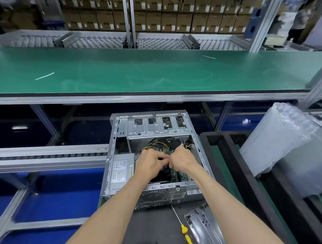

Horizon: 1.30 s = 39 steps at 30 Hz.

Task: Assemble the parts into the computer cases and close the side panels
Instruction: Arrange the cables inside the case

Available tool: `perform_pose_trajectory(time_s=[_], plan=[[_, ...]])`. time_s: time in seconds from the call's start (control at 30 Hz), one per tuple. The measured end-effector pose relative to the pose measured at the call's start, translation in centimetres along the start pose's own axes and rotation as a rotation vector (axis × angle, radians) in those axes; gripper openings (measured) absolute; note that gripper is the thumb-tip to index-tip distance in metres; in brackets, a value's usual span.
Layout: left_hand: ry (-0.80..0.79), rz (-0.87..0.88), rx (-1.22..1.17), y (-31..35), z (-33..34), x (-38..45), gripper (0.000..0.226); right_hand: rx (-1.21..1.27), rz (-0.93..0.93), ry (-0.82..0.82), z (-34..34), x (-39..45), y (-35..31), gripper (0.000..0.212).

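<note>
An open grey computer case (113,152) lies on its side on a dark mat, its inside facing up. A silver power supply (120,170) fills its left part, and yellow and black cables (157,145) run behind my hands. My left hand (149,164) and my right hand (183,160) are both inside the case over the green motherboard (174,174), fingertips pinched together on a small part or connector that my fingers hide. The loose side panel (202,224) lies on the mat at the near right.
A yellow-handled screwdriver (186,234) lies near the case's rear. A black foam tray (223,156) and a roll of bubble wrap (277,138) stand to the right. A green bench (136,73) spans behind, with roller rails (48,158) to the left. A person stands at far right.
</note>
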<state>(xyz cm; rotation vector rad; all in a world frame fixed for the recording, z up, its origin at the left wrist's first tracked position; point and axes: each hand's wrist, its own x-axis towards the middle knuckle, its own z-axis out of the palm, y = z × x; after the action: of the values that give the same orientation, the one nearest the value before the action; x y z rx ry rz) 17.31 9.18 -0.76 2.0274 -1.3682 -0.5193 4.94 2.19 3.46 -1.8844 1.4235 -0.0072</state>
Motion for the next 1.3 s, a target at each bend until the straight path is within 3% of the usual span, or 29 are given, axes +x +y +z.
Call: perform_pose_trajectory(time_s=[0.1,0.23,0.3,0.47,0.63,0.83,0.93,1.17,1.3], plan=[[-0.036,-0.022,-0.035,-0.2,0.1,0.1,0.010,-0.054,-0.022,0.128,0.8,-0.2,-0.1,0.005],[0.005,-0.057,-0.114,-0.3,0.0,0.2,0.006,0.088,-0.017,0.137,0.7,-0.5,0.4,0.005],[0.011,-0.068,-0.107,-0.3,0.1,0.2,0.005,0.141,-0.019,0.115,0.2,-0.8,0.9,0.004],[-0.006,-0.035,-0.178,-0.4,-0.3,-0.3,0.009,0.134,-0.120,0.029,-1.6,-1.9,1.2,0.028],[-0.006,-0.009,-0.173,-0.1,-0.4,-0.7,0.011,0.325,-0.071,-0.002,-2.4,-3.5,1.9,0.025],[0.000,0.037,-0.095,0.3,-0.1,-1.0,0.002,0.285,-0.144,0.012,-1.9,-5.2,3.1,0.024],[0.000,0.061,-0.077,0.2,-0.1,-1.0,0.011,0.274,-0.191,0.035,-1.6,-5.6,3.7,0.026],[-0.002,0.090,-0.098,-0.1,0.1,-0.9,0.008,0.223,-0.308,0.097,-0.6,-7.1,4.8,0.014],[-0.014,0.103,-0.088,-0.1,0.1,-1.1,0.005,0.057,-0.413,0.122,1.3,-8.5,5.1,0.007]])
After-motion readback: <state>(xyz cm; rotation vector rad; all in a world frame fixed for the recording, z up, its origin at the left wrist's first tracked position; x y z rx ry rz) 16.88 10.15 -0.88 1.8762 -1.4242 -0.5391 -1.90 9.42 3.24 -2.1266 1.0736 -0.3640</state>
